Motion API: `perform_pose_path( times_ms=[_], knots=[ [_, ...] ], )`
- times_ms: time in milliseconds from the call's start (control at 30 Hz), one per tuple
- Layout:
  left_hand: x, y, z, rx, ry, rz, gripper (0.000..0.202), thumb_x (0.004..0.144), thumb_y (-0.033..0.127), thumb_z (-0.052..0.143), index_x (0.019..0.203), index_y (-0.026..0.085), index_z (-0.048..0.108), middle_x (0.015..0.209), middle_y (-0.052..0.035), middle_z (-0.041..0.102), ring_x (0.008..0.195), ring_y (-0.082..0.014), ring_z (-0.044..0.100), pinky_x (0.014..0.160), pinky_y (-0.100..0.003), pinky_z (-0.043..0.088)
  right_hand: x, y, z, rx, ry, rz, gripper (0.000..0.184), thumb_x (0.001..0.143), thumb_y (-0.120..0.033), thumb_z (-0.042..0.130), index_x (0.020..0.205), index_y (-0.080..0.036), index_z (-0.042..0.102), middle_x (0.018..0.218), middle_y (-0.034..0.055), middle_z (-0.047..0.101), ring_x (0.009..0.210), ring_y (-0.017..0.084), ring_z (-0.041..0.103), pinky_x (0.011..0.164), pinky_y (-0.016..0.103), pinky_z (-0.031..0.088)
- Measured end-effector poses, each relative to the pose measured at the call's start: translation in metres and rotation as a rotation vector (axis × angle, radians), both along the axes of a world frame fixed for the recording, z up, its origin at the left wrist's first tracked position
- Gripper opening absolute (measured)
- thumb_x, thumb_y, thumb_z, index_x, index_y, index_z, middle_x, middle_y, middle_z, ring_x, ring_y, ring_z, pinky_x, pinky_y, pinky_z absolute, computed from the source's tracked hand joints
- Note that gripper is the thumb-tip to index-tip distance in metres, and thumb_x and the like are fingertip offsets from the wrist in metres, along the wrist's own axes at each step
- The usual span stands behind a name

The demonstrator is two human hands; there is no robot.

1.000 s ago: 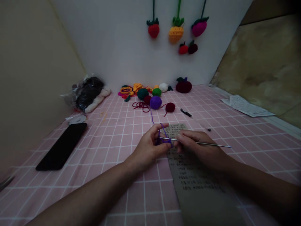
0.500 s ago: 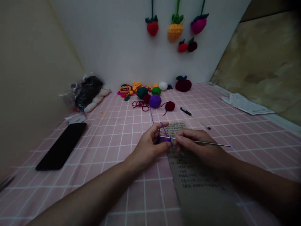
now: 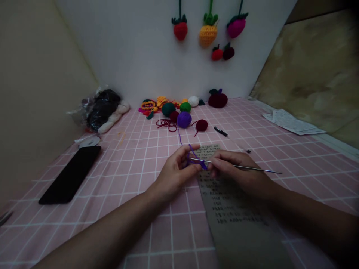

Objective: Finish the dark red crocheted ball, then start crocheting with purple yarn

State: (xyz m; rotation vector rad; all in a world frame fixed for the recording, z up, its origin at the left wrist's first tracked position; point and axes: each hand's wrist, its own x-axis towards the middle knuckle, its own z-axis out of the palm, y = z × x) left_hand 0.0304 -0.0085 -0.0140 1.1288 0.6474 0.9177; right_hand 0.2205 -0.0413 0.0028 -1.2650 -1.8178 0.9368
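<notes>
My left hand point(image 3: 175, 172) pinches a strand of purple yarn point(image 3: 193, 156) looped over its fingers. The strand runs back to a purple yarn ball point(image 3: 184, 119) further along the table. My right hand point(image 3: 234, 172) grips a thin metal crochet hook point(image 3: 252, 168), whose tip sits in the purple loop between both hands. Both hands hover over a printed paper sheet point(image 3: 232, 209) lying on the pink checked table point(image 3: 134, 157).
Several yarn balls and crocheted pieces point(image 3: 168, 107) lie at the back by the wall, with a dark red crocheted fruit point(image 3: 218, 99). A black pen point(image 3: 221, 131), a black phone point(image 3: 70, 178), a bag of yarn point(image 3: 102, 109) and papers point(image 3: 293, 123) lie around. Crocheted fruits point(image 3: 208, 33) hang on the wall.
The view has shifted slightly. My right hand has nudged the hook a little within the purple loop; my left hand keeps its pinch on the yarn.
</notes>
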Motion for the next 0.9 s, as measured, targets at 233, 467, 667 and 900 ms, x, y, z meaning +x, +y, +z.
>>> perform_pose_path(
  times_ms=[233,467,667,900],
  knots=[
    [-0.0010,0.0040,-0.0042,-0.025,-0.043,0.038,0.042,0.074,0.014,0.070,0.115,0.020,0.060,0.095,-0.0027,0.061,0.087,-0.0137,0.059,0.083,-0.029,0.043,0.0002,0.0002,-0.0008,-0.012,0.030,-0.026,0.033,0.095,-0.037,0.048,0.071,-0.021,0.061,0.073,0.0011,0.063,0.072,0.016,0.058,0.069,0.029,0.044],
    [-0.0001,0.0031,-0.0021,-0.040,-0.040,0.082,0.036,0.076,0.016,0.067,0.112,0.020,0.061,0.088,-0.0013,0.061,0.078,-0.0115,0.057,0.078,-0.027,0.043,0.0009,0.0001,0.0009,-0.035,0.072,-0.036,0.030,0.094,-0.034,0.047,0.072,-0.020,0.063,0.069,0.0004,0.062,0.069,0.015,0.058,0.067,0.028,0.043],
    [0.0006,0.0027,-0.0015,-0.069,-0.018,0.101,0.033,0.079,0.025,0.070,0.110,0.020,0.062,0.087,-0.0025,0.064,0.078,-0.0115,0.058,0.075,-0.025,0.042,0.0014,-0.0004,0.0004,-0.045,0.066,-0.021,0.032,0.094,-0.036,0.048,0.072,-0.020,0.063,0.071,0.0011,0.062,0.070,0.015,0.058,0.067,0.028,0.043],
    [0.0006,0.0038,-0.0034,-0.112,-0.057,0.087,0.032,0.078,0.023,0.072,0.108,0.019,0.065,0.079,0.0005,0.061,0.069,-0.0085,0.055,0.070,-0.023,0.041,-0.0032,-0.0010,-0.0016,-0.019,0.050,-0.060,0.018,0.091,-0.040,0.056,0.093,-0.024,0.065,0.089,0.0002,0.067,0.080,0.016,0.060,0.068,0.027,0.045]
  ],
)
